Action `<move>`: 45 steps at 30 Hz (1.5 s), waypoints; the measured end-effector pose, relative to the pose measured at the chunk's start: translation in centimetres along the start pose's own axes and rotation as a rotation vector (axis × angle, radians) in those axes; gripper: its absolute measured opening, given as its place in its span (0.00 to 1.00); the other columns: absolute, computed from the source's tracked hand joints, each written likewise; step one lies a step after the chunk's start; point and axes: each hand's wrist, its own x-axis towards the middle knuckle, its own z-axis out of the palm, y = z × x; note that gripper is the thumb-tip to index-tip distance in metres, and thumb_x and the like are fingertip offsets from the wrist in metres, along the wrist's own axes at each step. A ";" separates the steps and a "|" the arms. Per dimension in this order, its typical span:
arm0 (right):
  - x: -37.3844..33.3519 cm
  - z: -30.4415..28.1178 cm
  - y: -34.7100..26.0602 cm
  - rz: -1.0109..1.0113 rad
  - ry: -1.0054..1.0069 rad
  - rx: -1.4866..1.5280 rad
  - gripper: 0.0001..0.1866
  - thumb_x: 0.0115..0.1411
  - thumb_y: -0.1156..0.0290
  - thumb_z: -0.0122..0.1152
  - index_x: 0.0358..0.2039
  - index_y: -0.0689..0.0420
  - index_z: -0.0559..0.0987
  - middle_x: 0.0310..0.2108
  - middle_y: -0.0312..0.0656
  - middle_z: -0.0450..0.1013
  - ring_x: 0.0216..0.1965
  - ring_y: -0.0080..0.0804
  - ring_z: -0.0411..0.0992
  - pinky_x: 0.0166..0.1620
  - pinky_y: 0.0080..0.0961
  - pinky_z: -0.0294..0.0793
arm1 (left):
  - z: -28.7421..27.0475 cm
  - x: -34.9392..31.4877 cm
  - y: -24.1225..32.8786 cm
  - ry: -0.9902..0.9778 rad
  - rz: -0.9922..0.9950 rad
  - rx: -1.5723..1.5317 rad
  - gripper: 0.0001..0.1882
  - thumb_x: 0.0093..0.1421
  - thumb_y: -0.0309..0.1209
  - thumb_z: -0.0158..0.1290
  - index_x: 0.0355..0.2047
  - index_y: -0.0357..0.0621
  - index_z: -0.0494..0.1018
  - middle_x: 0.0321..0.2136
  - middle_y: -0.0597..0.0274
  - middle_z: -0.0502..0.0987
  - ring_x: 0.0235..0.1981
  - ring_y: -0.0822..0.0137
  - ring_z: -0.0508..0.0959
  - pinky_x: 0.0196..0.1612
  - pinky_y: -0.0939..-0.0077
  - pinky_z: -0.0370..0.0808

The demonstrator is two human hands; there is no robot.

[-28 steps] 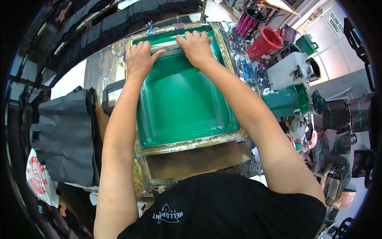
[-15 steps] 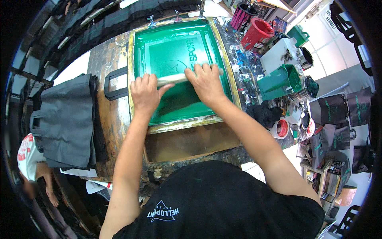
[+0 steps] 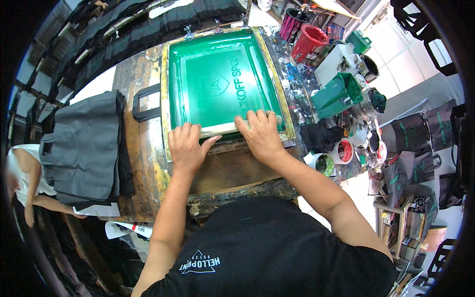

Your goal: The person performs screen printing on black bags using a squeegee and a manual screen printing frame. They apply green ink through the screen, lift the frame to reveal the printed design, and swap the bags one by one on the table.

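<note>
Both of my hands grip a pale squeegee [image 3: 219, 129] lying across the near end of a screen printing frame [image 3: 166, 99]. My left hand [image 3: 185, 147] is wrapped over its left part, thumb pointing inward; my right hand [image 3: 261, 134] holds the right part. Green ink coats the mesh [image 3: 198, 64], where a shield shape and lettering show through. The squeegee's blade edge is hidden by the handle and my fingers. From under the frame's left side sticks out a black bag handle [image 3: 140, 104].
Stacked dark bags [image 3: 86, 143] lie on the worn table [image 3: 129, 79] at left. Clamps [image 3: 188, 32] sit at the frame's far edge. On the right stand a red bucket [image 3: 310, 43], a green container [image 3: 336, 96] and tape rolls [image 3: 343, 151]. Another person [image 3: 32, 173] is at far left.
Both hands have drawn the squeegee toward me, from the middle of the mesh to its near end. More of the shield and lettering shows now. The person at left has shifted.
</note>
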 end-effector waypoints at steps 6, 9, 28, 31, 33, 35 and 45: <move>-2.3 0.2 -1.4 0.029 0.043 0.073 0.20 0.61 0.69 0.60 0.55 0.49 0.77 0.42 0.42 0.72 0.47 0.40 0.70 0.56 0.49 0.62 | -1.1 -7.4 -2.5 0.074 -0.317 -0.007 0.47 0.38 0.57 0.78 0.54 0.40 0.79 0.56 0.54 0.69 0.58 0.48 0.69 0.64 0.49 0.64; -2.4 0.5 -1.6 0.039 0.046 0.101 0.21 0.61 0.67 0.61 0.55 0.50 0.77 0.44 0.43 0.72 0.47 0.41 0.70 0.57 0.51 0.62 | -1.0 -9.5 -5.0 -0.161 -0.555 0.038 0.48 0.34 0.58 0.79 0.52 0.42 0.81 0.56 0.56 0.69 0.60 0.50 0.67 0.65 0.45 0.60; 20.2 -17.3 7.5 -0.074 0.443 0.004 0.38 0.73 0.32 0.39 0.33 0.56 0.80 0.25 0.41 0.73 0.30 0.34 0.70 0.45 0.38 0.68 | -6.7 8.2 -5.3 0.635 -0.460 -0.735 0.46 0.68 0.35 0.65 0.75 0.33 0.50 0.57 0.49 0.72 0.55 0.62 0.74 0.61 0.68 0.70; 21.3 -19.7 7.3 -0.029 0.288 0.054 0.37 0.74 0.33 0.39 0.33 0.57 0.80 0.24 0.41 0.73 0.30 0.34 0.72 0.44 0.39 0.70 | -2.3 3.1 -6.4 0.278 -0.497 -0.356 0.50 0.68 0.45 0.63 0.77 0.35 0.47 0.57 0.38 0.70 0.54 0.46 0.75 0.63 0.51 0.69; 21.4 -20.9 7.7 -0.003 0.209 0.070 0.37 0.74 0.34 0.39 0.35 0.57 0.81 0.25 0.42 0.75 0.30 0.34 0.73 0.44 0.40 0.71 | 0.2 -0.9 -5.7 0.013 -0.586 -0.088 0.52 0.67 0.51 0.62 0.77 0.37 0.47 0.56 0.31 0.69 0.55 0.37 0.73 0.63 0.45 0.68; 21.7 -21.3 8.3 -0.035 0.243 0.063 0.37 0.75 0.34 0.38 0.37 0.57 0.81 0.26 0.42 0.76 0.31 0.33 0.74 0.44 0.41 0.73 | 1.3 -2.2 -3.6 -0.176 -0.721 -0.023 0.51 0.66 0.51 0.61 0.77 0.38 0.49 0.54 0.28 0.69 0.55 0.33 0.72 0.60 0.44 0.69; 23.9 -22.8 8.9 0.022 0.091 0.070 0.37 0.75 0.36 0.40 0.44 0.60 0.82 0.32 0.45 0.79 0.37 0.33 0.78 0.47 0.40 0.78 | 4.2 -0.4 -7.0 -0.125 -0.602 -0.172 0.29 0.66 0.22 0.55 0.68 0.38 0.66 0.49 0.35 0.76 0.52 0.37 0.77 0.58 0.51 0.73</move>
